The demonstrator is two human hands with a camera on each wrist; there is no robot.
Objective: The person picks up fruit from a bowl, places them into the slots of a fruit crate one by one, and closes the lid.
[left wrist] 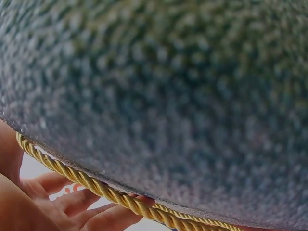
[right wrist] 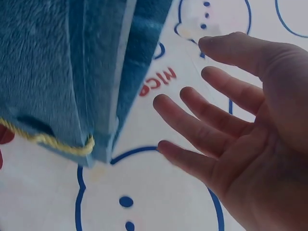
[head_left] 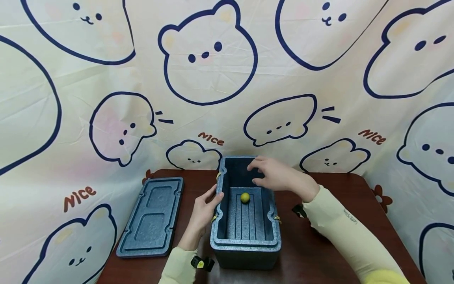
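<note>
A deep, dark blue-grey foam box (head_left: 245,246) stands lidless on the table, with a small yellow-green ball (head_left: 245,197) on its ribbed floor. My left hand (head_left: 203,211) holds the box's left wall, thumb over the rim and fingers along the outside. In the left wrist view its fingers (left wrist: 113,216) lie beside a twisted gold cord (left wrist: 91,185). My right hand (head_left: 274,173) is above the far right part of the box, fingers spread and slightly bent. The right wrist view shows that hand (right wrist: 240,120) with nothing in its palm, apart from the box wall (right wrist: 43,62).
The matching lid (head_left: 150,217), with recessed panels, lies on the brown table (head_left: 298,244) left of the box. Another gold cord (head_left: 277,218) shows on the box's right side. A cloth printed with bear outlines (head_left: 209,75) hangs behind the table and along its sides.
</note>
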